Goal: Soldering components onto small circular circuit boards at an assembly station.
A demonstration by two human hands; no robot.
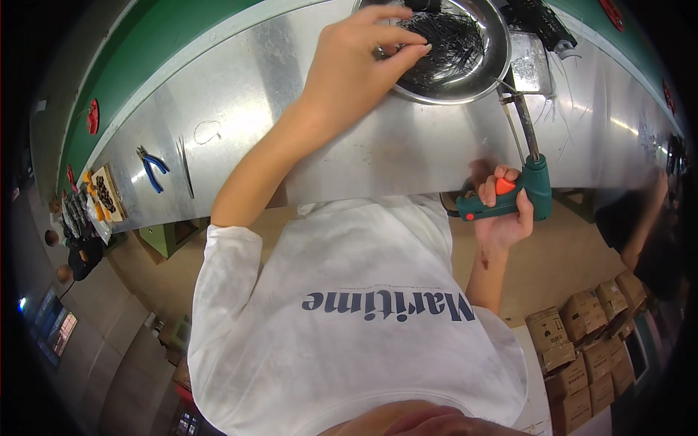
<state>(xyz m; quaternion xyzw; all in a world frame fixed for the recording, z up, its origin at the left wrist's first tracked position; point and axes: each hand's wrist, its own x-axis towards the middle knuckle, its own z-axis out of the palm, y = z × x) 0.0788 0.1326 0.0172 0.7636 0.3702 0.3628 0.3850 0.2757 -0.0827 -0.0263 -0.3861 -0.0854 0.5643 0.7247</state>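
Note:
My right hand (503,211) is wrapped round the handle of a green pistol-shaped soldering gun (536,187) with an orange trigger; its long dark barrel points away toward the far edge of the bench, a thin tube running alongside. My left hand (367,58) reaches over the rim of a round steel bowl (465,93). Thumb and finger are pinched together above a heap of thin black pieces (451,47), like short wires or tubes. Whatever small thing sits in the pinch is too small to make out.
Beyond the barrel lie a clear flat box (531,62), a black device (545,25) and loose thin wires. Blue-handled pliers (153,168) and tweezers (186,167) rest on the metal bench (254,102) at left. Cardboard boxes (582,349) are stacked behind at right; another person's arm (643,221) shows there.

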